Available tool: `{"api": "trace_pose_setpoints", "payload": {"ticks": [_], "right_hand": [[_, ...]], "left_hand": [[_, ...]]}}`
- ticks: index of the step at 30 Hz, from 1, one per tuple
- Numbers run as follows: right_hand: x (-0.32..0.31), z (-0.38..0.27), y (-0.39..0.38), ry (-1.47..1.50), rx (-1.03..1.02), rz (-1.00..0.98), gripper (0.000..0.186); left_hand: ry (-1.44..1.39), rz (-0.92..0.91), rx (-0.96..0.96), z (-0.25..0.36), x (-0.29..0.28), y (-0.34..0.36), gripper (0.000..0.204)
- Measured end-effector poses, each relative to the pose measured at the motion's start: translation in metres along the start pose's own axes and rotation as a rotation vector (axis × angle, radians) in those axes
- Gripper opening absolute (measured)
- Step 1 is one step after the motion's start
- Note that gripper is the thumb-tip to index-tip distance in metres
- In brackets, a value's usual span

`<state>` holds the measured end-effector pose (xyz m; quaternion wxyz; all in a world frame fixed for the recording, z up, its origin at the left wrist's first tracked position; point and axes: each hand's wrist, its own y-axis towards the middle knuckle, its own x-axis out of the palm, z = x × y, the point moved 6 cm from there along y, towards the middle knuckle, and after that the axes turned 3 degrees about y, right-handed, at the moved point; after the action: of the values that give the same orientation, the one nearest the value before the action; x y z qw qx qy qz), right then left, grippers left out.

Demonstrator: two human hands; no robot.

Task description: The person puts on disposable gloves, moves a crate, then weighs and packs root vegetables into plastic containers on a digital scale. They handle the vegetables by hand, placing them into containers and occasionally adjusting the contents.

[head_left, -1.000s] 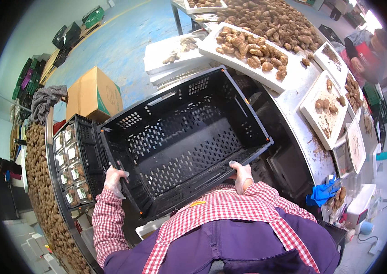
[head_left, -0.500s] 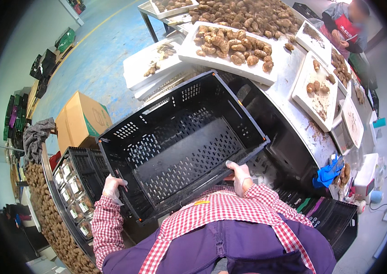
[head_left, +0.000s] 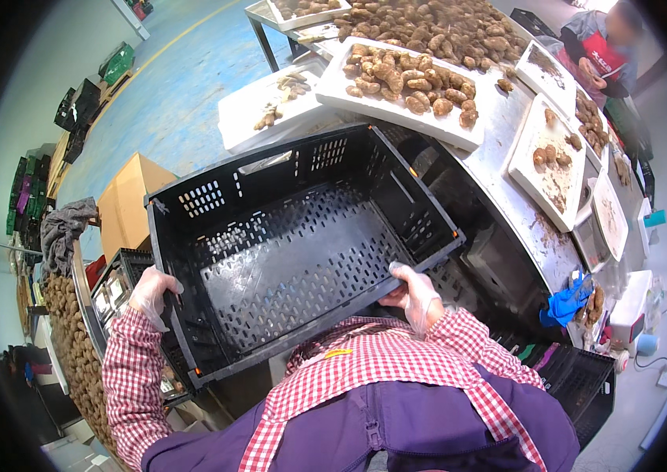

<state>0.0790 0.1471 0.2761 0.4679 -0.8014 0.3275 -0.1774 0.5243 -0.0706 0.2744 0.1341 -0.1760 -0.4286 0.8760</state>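
Between my hands is a black plastic crate (head_left: 294, 259), tilted, with slotted walls and a perforated floor; nothing lies in it. My left hand (head_left: 154, 296), in a clear thin glove, grips its left end wall. At the near right corner my right hand (head_left: 413, 297), gloved the same way, holds the near rim with the thumb on top and the fingers hidden beneath. Beyond the crate a white foam tray (head_left: 396, 106) of brown taro-like tubers (head_left: 416, 79) sits on the metal table's corner.
A metal table (head_left: 498, 177) on the right bears a heap of tubers (head_left: 428, 27), more foam trays (head_left: 534, 169) and blue gloves (head_left: 565, 303). A cardboard box (head_left: 129, 200) and a bin of tubers (head_left: 73, 338) stand left. Stacked black crates (head_left: 577, 377) are at lower right. A co-worker (head_left: 597, 51) stands far right.
The crate has shifted left and turned, its left end now nearer the cardboard box. My left hand has moved left with it; my right hand keeps its hold on the near rim.
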Motion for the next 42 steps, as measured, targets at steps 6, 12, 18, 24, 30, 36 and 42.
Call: {"api": "trace_pose_setpoints", "payload": {"ticks": [6,12,18,24,30,36,42], "right_hand": [[-0.020,-0.037,0.029,0.029,-0.155,0.039,0.031],[-0.050,-0.029,0.059,-0.061,-0.262,0.121,0.032],[-0.094,-0.043,0.097,-0.150,-0.306,0.182,0.043],[-0.094,-0.045,0.107,-0.258,-0.238,0.239,0.055],[-0.074,-0.065,0.049,-0.769,0.161,0.261,0.060],[0.084,-0.102,0.031,-1.853,-1.179,-0.339,0.049],[0.082,-0.148,0.153,-2.334,-1.376,-0.357,0.065]], "left_hand": [[-0.189,-0.068,0.062,0.020,0.042,0.016,0.029],[-0.399,-0.121,0.061,-0.050,0.103,0.050,0.025],[-0.523,-0.162,0.045,-0.079,0.182,0.102,0.039],[-0.484,-0.056,-0.059,-0.085,0.157,0.090,0.037],[-0.491,-0.053,-0.012,-0.093,0.156,0.089,0.042],[-0.480,-0.047,-0.015,-0.091,0.152,0.091,0.043],[-0.441,-0.006,-0.038,-0.088,0.149,0.086,0.041]]}}
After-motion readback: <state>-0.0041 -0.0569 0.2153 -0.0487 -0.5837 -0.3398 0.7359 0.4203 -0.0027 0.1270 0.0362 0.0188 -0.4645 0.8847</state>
